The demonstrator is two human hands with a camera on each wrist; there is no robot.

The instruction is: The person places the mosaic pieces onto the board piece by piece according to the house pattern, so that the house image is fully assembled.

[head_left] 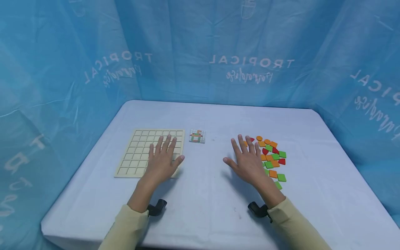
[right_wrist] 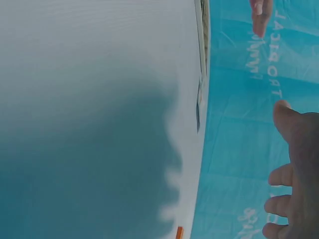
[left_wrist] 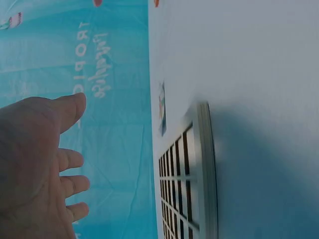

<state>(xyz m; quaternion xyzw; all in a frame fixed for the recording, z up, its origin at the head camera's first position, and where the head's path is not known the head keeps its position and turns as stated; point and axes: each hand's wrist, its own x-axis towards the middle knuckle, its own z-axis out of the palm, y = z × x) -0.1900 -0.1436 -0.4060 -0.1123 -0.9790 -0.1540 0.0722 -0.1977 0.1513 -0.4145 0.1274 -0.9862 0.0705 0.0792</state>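
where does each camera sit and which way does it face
Head: on the head, looking forward and down at the table; the left hand, right hand and both sleeves show.
Left wrist: on that wrist, facing past the left hand, which shows, to the grid board and blue sheet; the picture lies sideways.
Right wrist: on that wrist, looking low across the table to the blue sheet, also sideways; the right hand shows.
Shared: both wrist views include the grid board.
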